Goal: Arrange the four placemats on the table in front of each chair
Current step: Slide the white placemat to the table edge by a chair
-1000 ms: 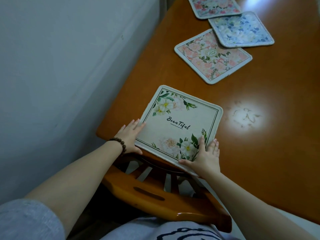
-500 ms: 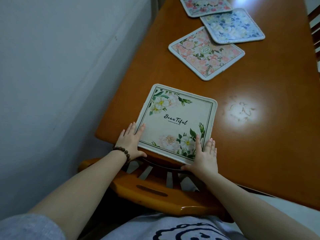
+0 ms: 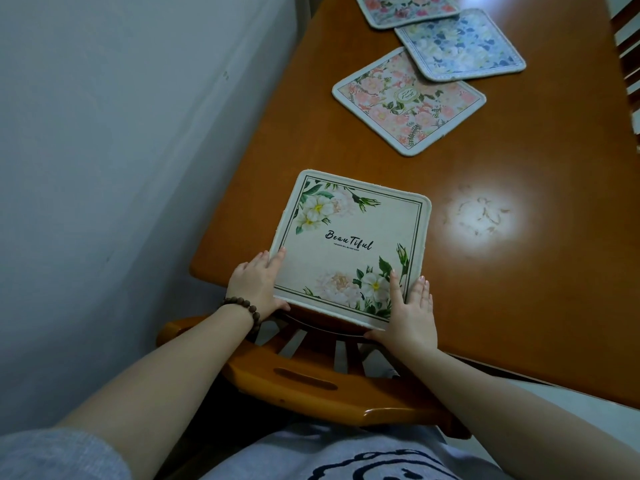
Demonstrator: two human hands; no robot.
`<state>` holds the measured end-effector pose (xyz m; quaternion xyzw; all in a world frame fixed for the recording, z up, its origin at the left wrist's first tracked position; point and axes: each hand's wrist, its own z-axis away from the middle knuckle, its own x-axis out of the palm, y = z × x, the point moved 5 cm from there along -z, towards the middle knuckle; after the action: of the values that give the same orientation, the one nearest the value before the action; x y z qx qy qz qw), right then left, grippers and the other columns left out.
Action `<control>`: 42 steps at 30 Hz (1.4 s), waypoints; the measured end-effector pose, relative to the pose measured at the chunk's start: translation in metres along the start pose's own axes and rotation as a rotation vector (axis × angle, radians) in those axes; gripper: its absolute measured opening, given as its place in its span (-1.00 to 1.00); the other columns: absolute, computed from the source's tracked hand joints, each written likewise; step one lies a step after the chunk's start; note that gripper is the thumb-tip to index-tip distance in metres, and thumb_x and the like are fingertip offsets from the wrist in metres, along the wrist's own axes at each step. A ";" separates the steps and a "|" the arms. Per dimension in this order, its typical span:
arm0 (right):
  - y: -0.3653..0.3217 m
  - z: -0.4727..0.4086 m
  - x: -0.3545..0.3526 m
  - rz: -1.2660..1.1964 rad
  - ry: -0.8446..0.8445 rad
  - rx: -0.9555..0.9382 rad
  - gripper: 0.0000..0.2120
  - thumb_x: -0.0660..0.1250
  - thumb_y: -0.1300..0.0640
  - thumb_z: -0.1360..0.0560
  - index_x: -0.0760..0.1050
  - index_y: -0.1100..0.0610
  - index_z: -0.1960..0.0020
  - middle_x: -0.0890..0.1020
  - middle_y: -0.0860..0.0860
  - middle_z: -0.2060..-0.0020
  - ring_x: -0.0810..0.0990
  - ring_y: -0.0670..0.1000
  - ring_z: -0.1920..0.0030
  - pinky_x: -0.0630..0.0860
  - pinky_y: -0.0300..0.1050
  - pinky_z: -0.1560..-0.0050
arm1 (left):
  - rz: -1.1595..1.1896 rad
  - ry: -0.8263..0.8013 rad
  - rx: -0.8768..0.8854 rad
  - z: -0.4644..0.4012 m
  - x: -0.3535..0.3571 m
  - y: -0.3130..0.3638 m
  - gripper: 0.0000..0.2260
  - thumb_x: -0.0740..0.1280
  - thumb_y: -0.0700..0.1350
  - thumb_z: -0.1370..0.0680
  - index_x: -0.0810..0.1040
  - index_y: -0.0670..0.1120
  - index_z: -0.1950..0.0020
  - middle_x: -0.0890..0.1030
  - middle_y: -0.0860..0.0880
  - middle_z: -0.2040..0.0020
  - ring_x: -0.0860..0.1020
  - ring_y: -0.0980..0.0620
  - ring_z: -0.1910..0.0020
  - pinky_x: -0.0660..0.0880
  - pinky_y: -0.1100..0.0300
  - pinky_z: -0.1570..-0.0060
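Observation:
A cream placemat (image 3: 349,244) with white flowers and the word "Beautiful" lies at the near edge of the wooden table (image 3: 485,271), in front of a wooden chair (image 3: 311,386). My left hand (image 3: 256,285) grips its near left corner, thumb under the edge. My right hand (image 3: 410,313) holds its near right corner, fingers flat on top. Farther up the table lie a pink floral placemat (image 3: 405,102), a blue floral placemat (image 3: 460,45) overlapping it, and a third, pink-red placemat (image 3: 405,8) cut off by the top of the frame.
A pale wall (image 3: 121,168) runs close along the table's left side. A bright light reflection (image 3: 481,216) shines on the tabletop right of the cream mat. Another chair's slats (image 3: 628,60) show at the far right edge.
The cream placemat has turned slightly clockwise and now sits more squarely to the table's near edge. Both hands stayed on its near corners.

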<state>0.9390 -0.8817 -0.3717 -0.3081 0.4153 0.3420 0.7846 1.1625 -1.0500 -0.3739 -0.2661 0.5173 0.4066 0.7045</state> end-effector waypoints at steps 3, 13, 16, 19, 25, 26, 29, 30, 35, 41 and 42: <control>0.001 -0.001 0.001 0.003 0.015 0.006 0.21 0.45 -0.29 -0.30 -0.43 -0.03 -0.49 -0.26 0.28 -0.50 -0.30 0.22 -0.50 -0.24 0.05 -0.46 | -0.037 0.013 -0.010 0.000 -0.001 0.001 0.08 0.46 0.34 -0.26 -0.09 0.02 -0.56 0.22 -0.09 -0.51 0.17 -0.05 -0.48 0.20 0.05 -0.37; 0.003 -0.001 0.001 -0.032 0.001 0.035 0.27 0.44 -0.33 -0.26 -0.44 0.05 -0.49 -0.30 0.25 -0.49 -0.32 0.19 -0.50 -0.27 0.04 -0.45 | 0.008 -0.029 -0.041 -0.001 -0.003 0.000 0.11 0.50 0.32 -0.23 -0.05 -0.02 -0.55 0.19 -0.05 -0.50 0.16 -0.04 -0.47 0.26 0.04 -0.35; 0.003 -0.001 -0.001 -0.037 0.002 0.038 0.27 0.44 -0.33 -0.25 -0.41 0.09 -0.50 -0.29 0.24 -0.50 -0.31 0.18 -0.50 -0.26 0.04 -0.46 | 0.041 -0.043 -0.061 -0.002 -0.003 -0.002 0.14 0.52 0.31 -0.20 -0.05 -0.04 -0.55 0.18 -0.04 -0.50 0.15 -0.03 -0.46 0.27 0.04 -0.35; 0.004 0.000 -0.002 -0.027 0.007 0.037 0.30 0.43 -0.36 -0.23 -0.44 0.12 -0.49 -0.29 0.23 -0.50 -0.30 0.18 -0.51 -0.26 0.04 -0.46 | 0.040 -0.057 -0.087 -0.002 -0.002 -0.002 0.20 0.51 0.34 -0.17 -0.12 -0.04 -0.56 0.09 -0.05 -0.54 0.06 -0.04 -0.50 0.20 0.02 -0.38; 0.022 0.002 -0.004 -0.012 -0.042 0.139 0.43 0.38 -0.50 -0.11 -0.49 0.21 -0.46 -0.37 0.26 -0.46 -0.36 0.21 -0.48 -0.30 0.08 -0.43 | 0.017 -0.211 -0.172 -0.004 0.004 -0.015 0.35 0.41 0.49 -0.11 -0.38 -0.11 -0.50 -0.33 -0.10 -0.53 -0.31 -0.08 -0.50 -0.14 -0.08 -0.46; 0.023 0.002 -0.003 -0.009 -0.058 0.143 0.43 0.38 -0.50 -0.12 -0.47 0.23 -0.46 -0.37 0.26 -0.46 -0.37 0.21 -0.48 -0.29 0.10 -0.43 | 0.013 -0.223 -0.166 -0.005 0.005 -0.015 0.35 0.40 0.50 -0.11 -0.37 -0.11 -0.50 -0.34 -0.11 -0.53 -0.31 -0.08 -0.50 -0.14 -0.08 -0.46; 0.023 0.001 -0.001 -0.011 -0.058 0.134 0.40 0.38 -0.49 -0.15 -0.41 0.25 -0.48 -0.35 0.26 -0.47 -0.37 0.21 -0.48 -0.27 0.11 -0.45 | 0.011 -0.212 -0.149 -0.007 0.006 -0.014 0.33 0.39 0.50 -0.11 -0.31 -0.12 -0.52 -0.32 -0.10 -0.54 -0.31 -0.06 -0.50 -0.15 -0.07 -0.48; 0.022 0.001 -0.001 -0.014 -0.051 0.134 0.39 0.38 -0.48 -0.16 -0.40 0.26 -0.49 -0.34 0.26 -0.48 -0.37 0.21 -0.48 -0.27 0.11 -0.45 | 0.009 -0.207 -0.143 -0.008 0.006 -0.014 0.33 0.39 0.50 -0.11 -0.30 -0.12 -0.53 -0.31 -0.10 -0.54 -0.30 -0.05 -0.50 -0.15 -0.06 -0.48; 0.021 -0.001 0.000 -0.017 -0.036 0.144 0.38 0.40 -0.45 -0.16 -0.38 0.26 -0.49 -0.32 0.26 -0.48 -0.35 0.21 -0.49 -0.29 0.07 -0.43 | 0.012 -0.209 -0.096 -0.012 0.005 -0.012 0.32 0.41 0.48 -0.12 -0.29 -0.11 -0.53 -0.30 -0.04 -0.54 -0.28 -0.01 -0.51 -0.14 -0.03 -0.48; 0.023 -0.002 0.001 0.008 -0.052 0.141 0.40 0.38 -0.48 -0.14 -0.39 0.26 -0.48 -0.29 0.28 -0.49 -0.31 0.22 -0.50 -0.29 0.07 -0.41 | 0.016 -0.250 -0.119 -0.008 0.004 -0.009 0.35 0.40 0.49 -0.11 -0.36 -0.13 -0.50 -0.34 -0.08 -0.53 -0.30 -0.05 -0.50 -0.14 -0.06 -0.47; 0.025 -0.003 0.000 0.014 -0.050 0.137 0.40 0.36 -0.51 -0.13 -0.39 0.26 -0.49 -0.27 0.27 -0.50 -0.29 0.22 -0.50 -0.29 0.06 -0.41 | 0.036 -0.245 -0.136 -0.007 0.002 -0.009 0.35 0.37 0.52 -0.11 -0.38 -0.13 -0.50 -0.35 -0.09 -0.53 -0.29 -0.07 -0.51 -0.14 -0.07 -0.46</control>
<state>0.9178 -0.8700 -0.3783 -0.2419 0.4201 0.3257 0.8117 1.1669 -1.0594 -0.3780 -0.2523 0.4032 0.4829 0.7352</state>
